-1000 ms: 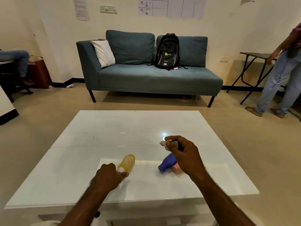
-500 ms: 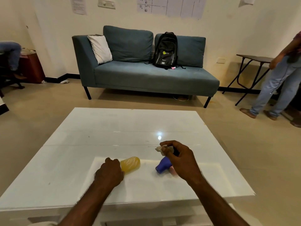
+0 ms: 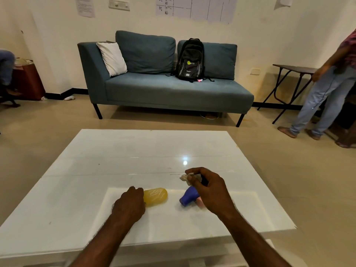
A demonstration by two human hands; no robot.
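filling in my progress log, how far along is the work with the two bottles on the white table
Done: nothing visibly; the yellow bottle and blue bottle both lie on their sides on the table. In hand: the left grip holds the yellow bottle's near end; the right grip pinches a small white wad above the blue bottle. Left: probably wiping both bottles.

Yellow translucent bottle [image 3: 156,195] down on its side on the white desk [image 3: 134,151], near half, rounded end pointing right, left end tucked into the left hand [image 3: 129,206]. Just right of it, the small blue bottle [image 3: 188,197] also on its side, mouth aimed near-left, far end hidden under the right hand [image 3: 212,191], a pink piece [image 3: 200,201] touching its right side. Above that, a crumpled white wad [image 3: 185,177], pinched in the right hand's fingers [image 3: 196,171]
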